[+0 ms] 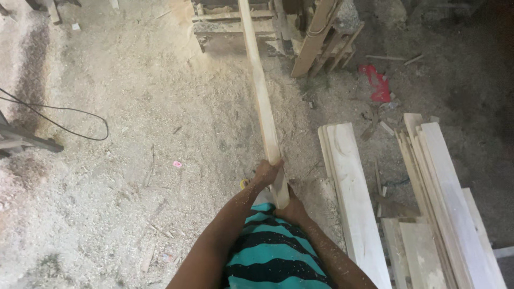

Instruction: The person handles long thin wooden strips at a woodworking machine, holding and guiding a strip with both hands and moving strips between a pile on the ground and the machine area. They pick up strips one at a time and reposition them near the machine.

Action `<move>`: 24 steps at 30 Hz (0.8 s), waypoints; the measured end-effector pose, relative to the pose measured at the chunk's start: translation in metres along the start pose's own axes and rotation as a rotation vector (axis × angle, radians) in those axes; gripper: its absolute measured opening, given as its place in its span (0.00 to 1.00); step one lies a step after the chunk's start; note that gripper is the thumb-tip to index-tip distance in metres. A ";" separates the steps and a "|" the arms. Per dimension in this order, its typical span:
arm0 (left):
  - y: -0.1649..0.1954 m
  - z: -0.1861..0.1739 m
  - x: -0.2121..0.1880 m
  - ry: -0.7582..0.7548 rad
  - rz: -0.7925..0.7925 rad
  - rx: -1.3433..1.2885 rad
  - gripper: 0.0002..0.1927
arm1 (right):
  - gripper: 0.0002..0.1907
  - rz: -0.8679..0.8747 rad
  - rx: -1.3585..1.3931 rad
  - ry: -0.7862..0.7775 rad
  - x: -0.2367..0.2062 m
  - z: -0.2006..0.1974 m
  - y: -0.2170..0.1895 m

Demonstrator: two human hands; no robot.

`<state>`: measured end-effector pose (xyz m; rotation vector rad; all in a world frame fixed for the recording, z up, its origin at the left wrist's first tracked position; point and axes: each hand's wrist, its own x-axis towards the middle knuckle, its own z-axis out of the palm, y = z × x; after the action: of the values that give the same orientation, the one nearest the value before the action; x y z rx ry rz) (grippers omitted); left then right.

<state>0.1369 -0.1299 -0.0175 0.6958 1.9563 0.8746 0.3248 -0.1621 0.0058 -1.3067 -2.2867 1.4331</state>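
A long pale wooden plank [261, 88] runs from my waist away toward a wooden bench at the top of the head view. My left hand [265, 174] grips the plank's left side near its close end. Just behind it, my right hand [292, 207] is closed on the plank's very end. Both forearms are dusted with sawdust. My teal and black striped shirt [273, 254] shows below the hands.
Sawdust covers the floor. Stacked pale boards [353, 198] and more planks [450, 198] lie at the right. A black cable [69, 124] loops at the left by a dark stand [21, 140]. A red scrap [377, 83] lies near the wooden bench [230, 27].
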 end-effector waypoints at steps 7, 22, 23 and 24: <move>0.008 -0.006 0.001 -0.114 -0.116 -0.034 0.42 | 0.62 0.005 0.016 -0.038 0.006 -0.011 -0.016; -0.027 0.001 -0.041 -0.316 -0.249 -0.413 0.37 | 0.55 0.105 0.134 -0.022 0.009 -0.006 -0.024; -0.026 0.004 -0.039 -0.341 -0.229 -0.400 0.37 | 0.54 0.065 0.169 -0.022 0.008 -0.009 -0.019; -0.025 0.006 -0.036 -0.362 -0.206 -0.388 0.37 | 0.54 0.114 0.137 -0.031 0.011 -0.012 -0.015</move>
<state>0.1556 -0.1700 -0.0219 0.3831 1.4522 0.8958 0.3154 -0.1488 0.0204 -1.4020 -2.1205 1.6251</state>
